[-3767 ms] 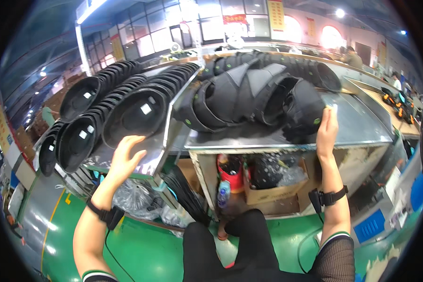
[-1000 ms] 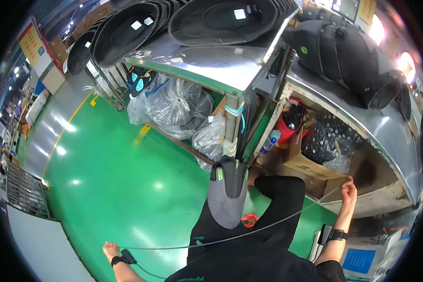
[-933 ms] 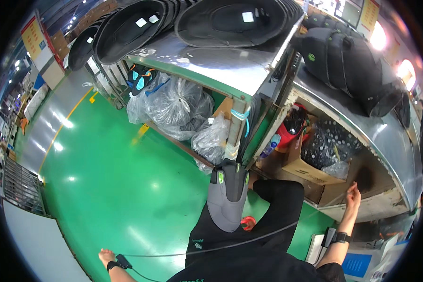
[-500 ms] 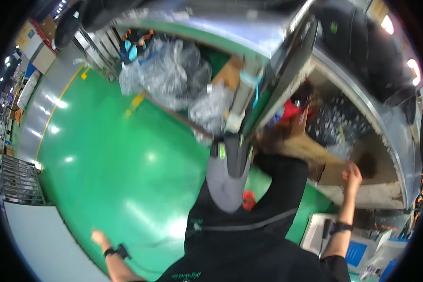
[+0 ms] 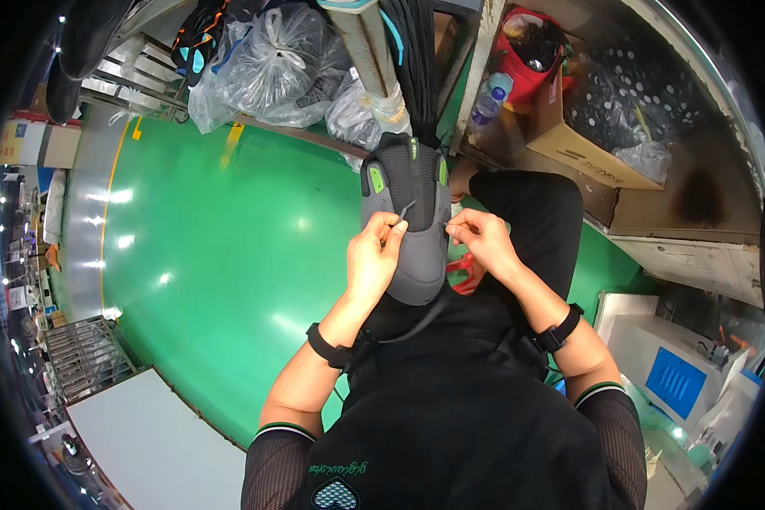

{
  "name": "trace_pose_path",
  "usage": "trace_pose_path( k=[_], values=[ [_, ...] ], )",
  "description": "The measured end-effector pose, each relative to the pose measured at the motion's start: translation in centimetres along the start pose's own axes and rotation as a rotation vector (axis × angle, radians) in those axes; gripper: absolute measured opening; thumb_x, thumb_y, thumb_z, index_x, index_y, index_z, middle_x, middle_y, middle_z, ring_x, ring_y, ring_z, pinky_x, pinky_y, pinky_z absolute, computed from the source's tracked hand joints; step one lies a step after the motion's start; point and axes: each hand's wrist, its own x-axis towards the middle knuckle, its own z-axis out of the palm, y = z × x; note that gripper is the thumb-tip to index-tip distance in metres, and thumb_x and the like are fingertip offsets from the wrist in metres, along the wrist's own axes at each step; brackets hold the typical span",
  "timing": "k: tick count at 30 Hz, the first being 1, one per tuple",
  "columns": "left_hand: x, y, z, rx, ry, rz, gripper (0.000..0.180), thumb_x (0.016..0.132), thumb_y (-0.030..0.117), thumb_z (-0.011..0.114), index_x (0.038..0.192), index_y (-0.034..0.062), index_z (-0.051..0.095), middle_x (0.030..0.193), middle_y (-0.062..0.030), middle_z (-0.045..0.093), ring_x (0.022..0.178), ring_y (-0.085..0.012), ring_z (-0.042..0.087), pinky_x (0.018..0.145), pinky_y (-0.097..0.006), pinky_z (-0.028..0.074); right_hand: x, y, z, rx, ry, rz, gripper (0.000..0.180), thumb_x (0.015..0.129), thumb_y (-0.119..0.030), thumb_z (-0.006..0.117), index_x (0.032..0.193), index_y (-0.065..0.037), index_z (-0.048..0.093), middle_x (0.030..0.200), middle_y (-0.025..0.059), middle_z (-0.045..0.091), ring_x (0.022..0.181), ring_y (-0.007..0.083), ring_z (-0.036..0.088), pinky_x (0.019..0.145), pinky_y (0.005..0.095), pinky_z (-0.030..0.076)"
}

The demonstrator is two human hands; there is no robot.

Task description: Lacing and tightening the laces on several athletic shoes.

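A grey and black shoe (image 5: 421, 268) with green accents sits between my hands, its toe toward me, above my lap. At the left side of its lacing area, my left hand (image 5: 372, 259) pinches a grey shoelace (image 5: 408, 210) between thumb and fingertips. My right hand (image 5: 484, 242) pinches at the shoe's right side, where a short dark lace end seems to show at the fingertips. Just beyond the shoe hangs a bundle of black laces (image 5: 418, 81), beside a worn metal post (image 5: 367, 51).
Clear plastic bags (image 5: 276, 59) lie on a low shelf beyond. At the right, a shelf holds a cardboard box (image 5: 599, 157) of dark pieces, a red container (image 5: 518, 72) and a bottle (image 5: 489, 106). A white tabletop (image 5: 144, 438) stands at the lower left.
Both hands have come inward from wide apart to the shoe, and each now pinches at its lacing. The view has shifted, so the shoe appears higher.
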Motion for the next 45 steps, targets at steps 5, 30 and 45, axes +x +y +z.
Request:
trace_pose_path(
  k=[5, 30, 45],
  values=[
    [0.0, -1.4, -1.3, -0.197, 0.061, -0.050, 0.007, 0.088, 0.009, 0.066, 0.089, 0.0023, 0.063, 0.056, 0.0078, 0.043, 0.052, -0.0021, 0.034, 0.047, -0.022, 0.028, 1.5, 0.0, 0.2, -0.091, -0.165, 0.078, 0.013, 0.083, -0.015, 0.064, 0.083, -0.002, 0.067, 0.064, 0.0078, 0.064, 0.058, 0.0160, 0.061, 0.058, 0.0300, 0.046],
    [-0.1, 0.8, -2.3, 0.619, 0.224, 0.500, 0.011, 0.069, 0.009, 0.074, 0.070, 0.0106, 0.063, 0.068, -0.0012, 0.056, 0.069, -0.0198, 0.055, 0.070, -0.033, 0.037, 2.6, -0.9, 0.2, -0.589, -0.133, -0.566, 0.012, 0.078, -0.007, 0.063, 0.077, -0.002, 0.052, 0.073, 0.0120, 0.057, 0.072, 0.0313, 0.060, 0.063, 0.0395, 0.047],
    [6.5, 4.6, -5.3, 0.804, -0.565, 0.904, 0.030, 0.067, 0.019, 0.074, 0.093, 0.0115, 0.063, 0.090, -0.0004, 0.056, 0.096, -0.0226, 0.052, 0.080, -0.036, 0.042, 5.6, -4.6, -2.4, -0.894, -0.238, -0.928, 0.038, 0.055, -0.018, 0.078, 0.086, -0.010, 0.059, 0.096, 0.0010, 0.055, 0.105, 0.0205, 0.051, 0.077, 0.0340, 0.046]
  ],
)
